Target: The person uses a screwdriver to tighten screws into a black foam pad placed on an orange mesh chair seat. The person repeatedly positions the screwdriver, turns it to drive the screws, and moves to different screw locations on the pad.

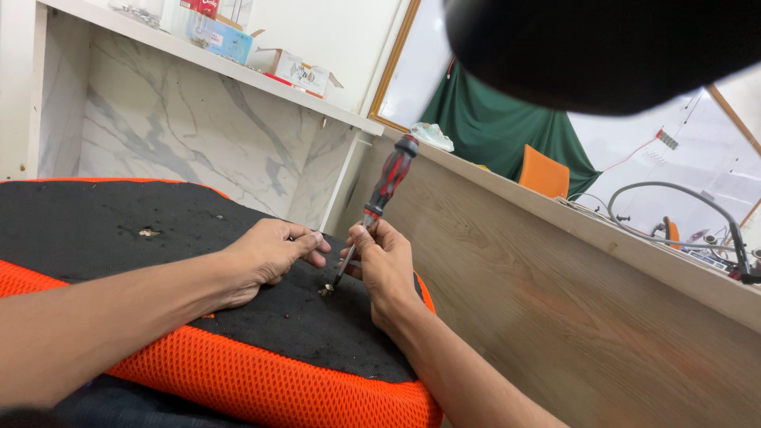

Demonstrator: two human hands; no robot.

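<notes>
My right hand (386,265) grips a screwdriver (387,184) with a red and black handle low on its shank, tip down on a small metal screw (326,290). The screw sits in the black fabric underside of an orange mesh seat cushion (261,380) that lies across the foreground. My left hand (265,257) rests on the black fabric (103,226) just left of the screw, fingers curled and touching the right hand's fingers near the shank.
A wooden panel (555,309) rises on the right, close to my right hand. A marble-patterned wall with a shelf of small boxes (238,43) stands behind. Cables (682,198) and an orange chair back (544,173) lie beyond the ledge. A dark shape (602,47) blocks the top.
</notes>
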